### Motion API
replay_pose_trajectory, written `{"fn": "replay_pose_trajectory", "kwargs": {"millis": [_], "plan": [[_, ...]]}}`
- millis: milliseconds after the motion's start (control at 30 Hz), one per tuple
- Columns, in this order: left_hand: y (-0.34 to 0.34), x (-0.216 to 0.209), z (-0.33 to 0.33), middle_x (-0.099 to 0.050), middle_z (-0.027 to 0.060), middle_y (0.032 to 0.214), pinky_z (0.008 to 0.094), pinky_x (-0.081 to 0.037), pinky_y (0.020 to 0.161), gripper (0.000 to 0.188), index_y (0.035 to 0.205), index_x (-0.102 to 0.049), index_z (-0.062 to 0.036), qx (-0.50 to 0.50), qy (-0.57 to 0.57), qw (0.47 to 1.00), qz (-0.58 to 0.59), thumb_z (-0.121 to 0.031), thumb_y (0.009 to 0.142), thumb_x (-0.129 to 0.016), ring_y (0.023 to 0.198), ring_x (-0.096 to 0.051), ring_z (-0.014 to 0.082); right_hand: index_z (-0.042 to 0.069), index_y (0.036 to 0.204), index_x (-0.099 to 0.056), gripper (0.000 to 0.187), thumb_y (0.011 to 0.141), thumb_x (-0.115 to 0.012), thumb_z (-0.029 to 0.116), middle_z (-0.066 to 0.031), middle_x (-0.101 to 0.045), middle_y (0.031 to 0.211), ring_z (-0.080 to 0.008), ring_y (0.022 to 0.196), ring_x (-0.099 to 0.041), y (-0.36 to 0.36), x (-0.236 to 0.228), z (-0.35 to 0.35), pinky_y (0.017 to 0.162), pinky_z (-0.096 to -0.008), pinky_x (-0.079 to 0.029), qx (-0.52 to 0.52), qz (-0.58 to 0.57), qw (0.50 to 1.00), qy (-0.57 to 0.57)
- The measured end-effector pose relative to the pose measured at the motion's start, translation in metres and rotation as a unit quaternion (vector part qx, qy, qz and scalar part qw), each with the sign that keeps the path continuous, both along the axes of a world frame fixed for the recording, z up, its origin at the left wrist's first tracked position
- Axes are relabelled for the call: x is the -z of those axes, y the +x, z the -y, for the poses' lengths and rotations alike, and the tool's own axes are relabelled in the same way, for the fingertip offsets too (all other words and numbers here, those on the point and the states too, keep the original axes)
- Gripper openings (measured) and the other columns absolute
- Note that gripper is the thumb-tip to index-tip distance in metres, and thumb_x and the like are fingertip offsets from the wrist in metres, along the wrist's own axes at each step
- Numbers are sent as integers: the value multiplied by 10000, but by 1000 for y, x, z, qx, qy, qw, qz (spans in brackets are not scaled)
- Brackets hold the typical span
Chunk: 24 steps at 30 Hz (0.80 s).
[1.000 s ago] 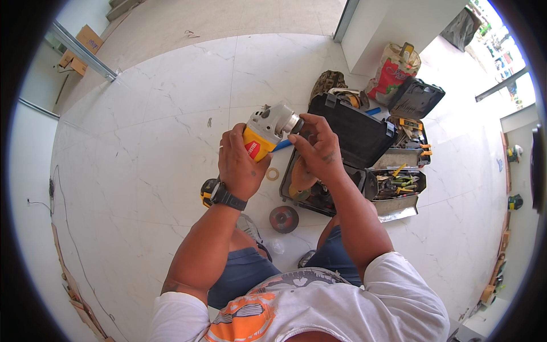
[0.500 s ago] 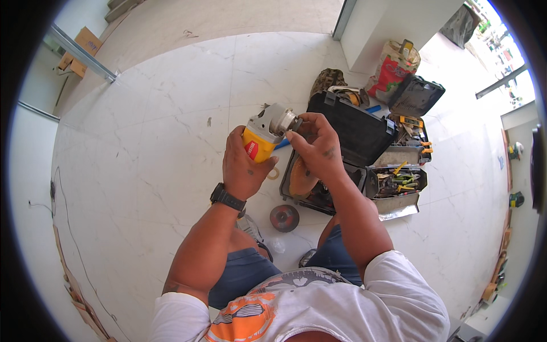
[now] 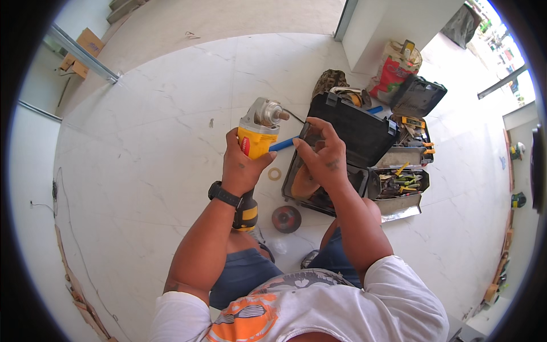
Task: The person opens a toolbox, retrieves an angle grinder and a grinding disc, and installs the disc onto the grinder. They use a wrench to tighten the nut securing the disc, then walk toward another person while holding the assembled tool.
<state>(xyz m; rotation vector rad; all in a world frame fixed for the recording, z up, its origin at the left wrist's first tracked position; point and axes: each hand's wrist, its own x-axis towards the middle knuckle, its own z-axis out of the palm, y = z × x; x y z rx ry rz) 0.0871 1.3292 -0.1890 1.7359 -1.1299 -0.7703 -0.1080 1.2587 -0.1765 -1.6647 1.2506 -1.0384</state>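
My left hand (image 3: 244,165) grips the yellow body of an angle grinder (image 3: 259,132), thumb across its front. Its silver gear head points up and to the right, with the spindle bare. Just right of it, my right hand (image 3: 326,154) pinches a small dark flange nut (image 3: 308,134) between thumb and fingers, apart from the spindle; the palm side is partly hidden. Below my left wrist shows the grinder's black and yellow rear end. A round tan disc (image 3: 303,183) lies in the open black tool case (image 3: 354,128), partly behind my right hand.
On the white tiled floor are a dark red grinding disc (image 3: 286,219) and a tan ring (image 3: 274,174). A blue tube (image 3: 284,144) lies behind the grinder. To the right stand a toolbox of hand tools (image 3: 401,183) and a red and white sack (image 3: 394,71).
My right hand has drawn the dark flange nut off the grinder's spindle and moved slightly right and down. My left hand has tilted the grinder more upright, showing its rear end below.
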Motion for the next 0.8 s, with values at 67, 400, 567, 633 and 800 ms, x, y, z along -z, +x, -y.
{"fn": "replay_pose_trajectory", "kwargs": {"millis": [67, 400, 567, 633, 800], "plan": [[0, -1, -1, -642, 222, 1262, 417, -554, 970, 870, 1406, -367, 23, 10, 5, 1000, -5, -250, 774, -900, 1128, -681, 317, 48, 1286, -668, 554, 780, -849, 185, -114, -716, 996, -146, 665, -565, 0, -6, -1, 682, -309, -519, -15, -13, 999, 27], [5, 9, -4, -640, 195, 1256, 389, -555, 950, 836, 1397, -379, 26, 52, 10, 996, -72, -253, 786, -876, 1098, -677, 261, 86, 1273, -676, 530, 788, -824, 241, -118, -719, 1131, -323, 979, -725, 11, -21, -1, 833, -418, -584, -43, -81, 987, -134], [6, 14, -2, -624, 149, 1222, 345, -567, 907, 798, 1392, -389, 17, 84, 39, 987, -133, -241, 809, -869, 1070, -655, 196, 91, 1265, -673, 515, 810, -802, 294, -102, -716, 1128, -330, 928, -728, 22, -34, 0, 779, -421, -592, -40, -151, 973, -172], [5, 15, -1, -627, 160, 1228, 351, -565, 909, 812, 1389, -392, 25, 85, 52, 984, -150, -254, 798, -873, 1069, -658, 206, 54, 1240, -679, 507, 799, -808, 270, -124, -704, 1075, -343, 934, -719, 23, -38, 1, 806, -415, -579, -40, -144, 976, -161], [3, 16, 1, -617, 162, 1238, 351, -564, 909, 810, 1388, -392, 32, 87, 56, 981, -163, -258, 804, -872, 1083, -650, 205, 20, 1224, -681, 497, 800, -809, 246, -135, -700, 1038, -337, 935, -718, 21, -33, 6, 820, -402, -574, -43, -132, 975, -174]]}}
